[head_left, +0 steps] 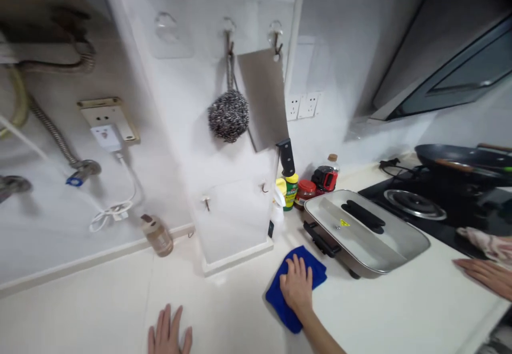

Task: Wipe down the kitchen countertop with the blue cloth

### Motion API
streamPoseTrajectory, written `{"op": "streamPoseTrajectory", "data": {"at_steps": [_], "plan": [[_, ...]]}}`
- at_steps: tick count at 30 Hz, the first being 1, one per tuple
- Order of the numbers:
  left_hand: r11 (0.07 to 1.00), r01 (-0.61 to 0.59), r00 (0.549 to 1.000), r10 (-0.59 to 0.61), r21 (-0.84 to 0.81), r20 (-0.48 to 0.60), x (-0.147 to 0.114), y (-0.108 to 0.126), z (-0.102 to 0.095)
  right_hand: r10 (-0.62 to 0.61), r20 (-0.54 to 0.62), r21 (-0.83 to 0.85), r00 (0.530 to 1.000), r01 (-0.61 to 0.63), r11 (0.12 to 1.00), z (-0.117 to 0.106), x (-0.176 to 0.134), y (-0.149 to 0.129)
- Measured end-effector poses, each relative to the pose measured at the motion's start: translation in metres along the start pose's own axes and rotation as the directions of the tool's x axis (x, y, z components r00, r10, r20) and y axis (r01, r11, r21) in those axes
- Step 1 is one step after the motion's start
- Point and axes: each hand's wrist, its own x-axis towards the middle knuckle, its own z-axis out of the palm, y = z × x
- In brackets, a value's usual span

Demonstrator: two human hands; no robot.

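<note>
My right hand (298, 288) rests palm down on a folded blue cloth (280, 292) on the white counter. Its fingers are spread over the cloth, pressing it from above rather than wrapping round it. The cloth lies just left of a rectangular electric pan (360, 239) with a pale lid and black handles. At the bottom edge, my left hand (168, 334) touches or hovers over the bare counter with its fingers apart and nothing in it; its wrist is cut off by the frame.
Another person's hand (488, 276) lies on the counter at right, near a crumpled cloth (486, 242) and the black cooktop (444, 204) with a wok (456, 157). A cleaver (266, 101) and steel scrubber (229, 115) hang on the wall. Bottles and a red-lidded jar (305, 191) stand behind the pan.
</note>
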Motion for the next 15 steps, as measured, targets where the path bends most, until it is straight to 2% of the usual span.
{"op": "streamPoseTrajectory", "data": {"at_steps": [5, 8, 10, 11, 13, 14, 15], "plan": [[1.000, -0.020, 1.000, 0.020, -0.023, -0.002, 0.002, 0.003, -0.013, -0.103, 0.073, 0.040, 0.992, 0.100, 0.994, -0.018, -0.084, -0.059], [0.996, -0.017, 1.000, 0.016, -0.083, -0.017, -0.007, 0.014, -0.013, -0.147, 0.096, 0.055, 0.985, 0.142, 0.988, -0.026, -0.114, -0.078], [0.981, -0.103, 0.995, 0.102, -0.163, -0.016, -0.021, 0.036, -0.012, -0.170, 0.099, 0.067, 0.980, 0.164, 0.984, -0.032, -0.123, -0.079], [0.959, -0.187, 0.982, 0.188, -0.215, -0.015, -0.031, 0.053, -0.011, -0.179, 0.104, 0.072, 0.978, 0.172, 0.982, -0.035, -0.125, -0.077], [0.874, -0.364, 0.924, 0.383, -0.321, -0.004, -0.054, 0.091, -0.011, -0.208, 0.121, 0.082, 0.971, 0.199, 0.977, -0.040, -0.126, -0.069], [0.817, -0.441, 0.879, 0.477, -0.373, 0.008, -0.066, 0.110, -0.012, -0.226, 0.130, 0.084, 0.965, 0.216, 0.973, -0.043, -0.127, -0.063], [0.772, -0.484, 0.842, 0.539, -0.412, 0.020, -0.076, 0.127, -0.013, -0.239, 0.136, 0.082, 0.961, 0.230, 0.970, -0.046, -0.127, -0.055]]}}
